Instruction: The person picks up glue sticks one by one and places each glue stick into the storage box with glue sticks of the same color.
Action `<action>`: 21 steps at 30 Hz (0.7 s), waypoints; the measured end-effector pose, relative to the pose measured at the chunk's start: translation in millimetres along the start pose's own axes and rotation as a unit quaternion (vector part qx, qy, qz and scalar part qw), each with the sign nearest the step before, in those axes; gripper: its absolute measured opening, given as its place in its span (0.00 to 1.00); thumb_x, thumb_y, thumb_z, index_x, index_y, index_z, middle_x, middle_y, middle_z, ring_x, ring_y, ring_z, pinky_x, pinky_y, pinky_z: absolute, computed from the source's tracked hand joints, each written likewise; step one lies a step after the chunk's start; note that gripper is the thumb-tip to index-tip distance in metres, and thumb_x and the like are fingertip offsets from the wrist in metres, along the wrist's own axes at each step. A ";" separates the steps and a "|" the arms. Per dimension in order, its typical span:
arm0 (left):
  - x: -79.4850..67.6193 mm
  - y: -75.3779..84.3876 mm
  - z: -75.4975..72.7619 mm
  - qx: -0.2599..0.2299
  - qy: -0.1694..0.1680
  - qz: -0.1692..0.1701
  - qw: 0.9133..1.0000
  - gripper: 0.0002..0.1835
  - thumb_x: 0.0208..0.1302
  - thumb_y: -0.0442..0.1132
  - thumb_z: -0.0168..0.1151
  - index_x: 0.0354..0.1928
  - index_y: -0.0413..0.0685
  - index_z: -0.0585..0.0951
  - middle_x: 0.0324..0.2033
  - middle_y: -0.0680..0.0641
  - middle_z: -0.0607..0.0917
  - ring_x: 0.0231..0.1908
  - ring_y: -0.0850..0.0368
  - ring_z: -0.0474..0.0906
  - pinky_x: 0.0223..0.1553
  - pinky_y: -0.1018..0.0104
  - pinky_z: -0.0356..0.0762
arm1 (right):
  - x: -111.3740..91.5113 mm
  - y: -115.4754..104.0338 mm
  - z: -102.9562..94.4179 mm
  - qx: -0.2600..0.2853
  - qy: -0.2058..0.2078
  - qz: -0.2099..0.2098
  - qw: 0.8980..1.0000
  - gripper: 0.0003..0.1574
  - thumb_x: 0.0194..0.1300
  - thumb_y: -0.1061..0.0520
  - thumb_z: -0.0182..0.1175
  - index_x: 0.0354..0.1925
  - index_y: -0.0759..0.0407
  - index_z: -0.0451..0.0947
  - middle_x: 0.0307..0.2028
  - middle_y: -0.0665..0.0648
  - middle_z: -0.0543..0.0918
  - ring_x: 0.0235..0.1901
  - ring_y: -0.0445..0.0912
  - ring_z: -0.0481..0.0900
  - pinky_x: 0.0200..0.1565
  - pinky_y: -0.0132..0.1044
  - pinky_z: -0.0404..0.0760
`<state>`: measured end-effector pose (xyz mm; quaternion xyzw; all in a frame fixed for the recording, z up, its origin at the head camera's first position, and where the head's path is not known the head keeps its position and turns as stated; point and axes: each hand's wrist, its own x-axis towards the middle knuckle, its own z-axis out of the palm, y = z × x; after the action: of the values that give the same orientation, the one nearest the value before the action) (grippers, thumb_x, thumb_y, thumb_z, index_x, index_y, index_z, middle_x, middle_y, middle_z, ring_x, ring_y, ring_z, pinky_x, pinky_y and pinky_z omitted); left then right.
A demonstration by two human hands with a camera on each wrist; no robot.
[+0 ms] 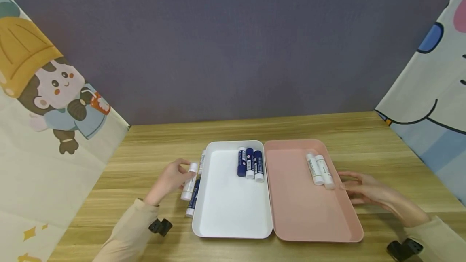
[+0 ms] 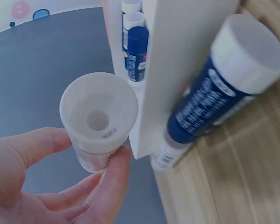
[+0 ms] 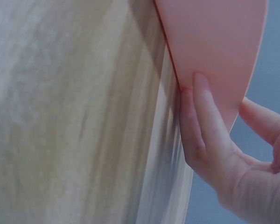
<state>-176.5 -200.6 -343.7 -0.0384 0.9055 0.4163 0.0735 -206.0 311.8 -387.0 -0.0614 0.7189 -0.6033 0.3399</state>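
Note:
My left hand [image 1: 172,181] pinches a white glue stick [image 1: 189,182] between thumb and fingers, just left of the white tray [image 1: 233,213]. In the left wrist view one round, hollow-looking end of this glue stick [image 2: 98,112] faces the camera. Beneath it a blue glue stick [image 1: 193,199] with a white cap lies along the tray's outer wall, with a white glue stick [image 1: 202,161] beyond. My right hand [image 1: 371,191] touches the right outer wall of the pink tray [image 1: 313,221]. Its fingers [image 3: 207,112] lie fairly straight on that wall, thumb at the rim.
Three blue-and-white glue sticks [image 1: 249,163] lie side by side in the white tray's upper right. Two white glue sticks [image 1: 320,171] lie in the pink tray's upper right. The trays stand side by side on a wooden table [image 1: 164,140], with a grey panel [image 1: 233,51] behind.

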 end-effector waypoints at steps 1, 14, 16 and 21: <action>0.6 1.8 0.4 -0.002 0.000 -0.001 1.000 0.24 0.55 0.38 0.60 0.52 0.33 0.69 0.30 0.41 0.78 0.18 0.57 0.74 0.24 0.59 0.79 | 0.1 0.2 0.4 -0.002 0.003 0.001 1.000 0.44 0.64 0.58 0.51 0.61 0.77 0.35 0.44 0.55 0.77 0.41 0.50 0.77 0.42 0.47 0.78; 13.7 22.5 11.3 -0.040 -0.018 0.016 0.999 0.24 0.56 0.38 0.60 0.54 0.37 0.69 0.32 0.41 0.77 0.19 0.56 0.75 0.25 0.58 0.79 | 0.1 0.5 1.8 -0.022 0.023 0.008 0.999 0.45 0.63 0.57 0.52 0.61 0.77 0.36 0.45 0.56 0.76 0.41 0.50 0.77 0.41 0.48 0.78; 15.3 25.6 13.3 -0.049 -0.019 0.020 0.998 0.24 0.55 0.37 0.60 0.54 0.37 0.68 0.32 0.41 0.77 0.19 0.56 0.74 0.25 0.58 0.79 | 0.3 0.8 0.9 -0.014 0.015 0.004 1.000 0.45 0.63 0.57 0.52 0.61 0.77 0.35 0.44 0.55 0.76 0.41 0.50 0.77 0.41 0.47 0.78; 19.0 34.7 17.9 -0.069 -0.022 0.022 0.997 0.24 0.55 0.36 0.59 0.54 0.37 0.68 0.33 0.40 0.76 0.21 0.55 0.75 0.25 0.60 0.80 | 0.9 1.4 -0.7 -0.002 -0.001 -0.007 1.000 0.44 0.63 0.58 0.52 0.60 0.78 0.35 0.44 0.54 0.77 0.41 0.50 0.77 0.41 0.47 0.78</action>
<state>-198.0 -164.6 -332.4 -0.0141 0.8731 0.4804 0.0813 -206.6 312.3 -388.7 -0.0677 0.7193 -0.6043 0.3359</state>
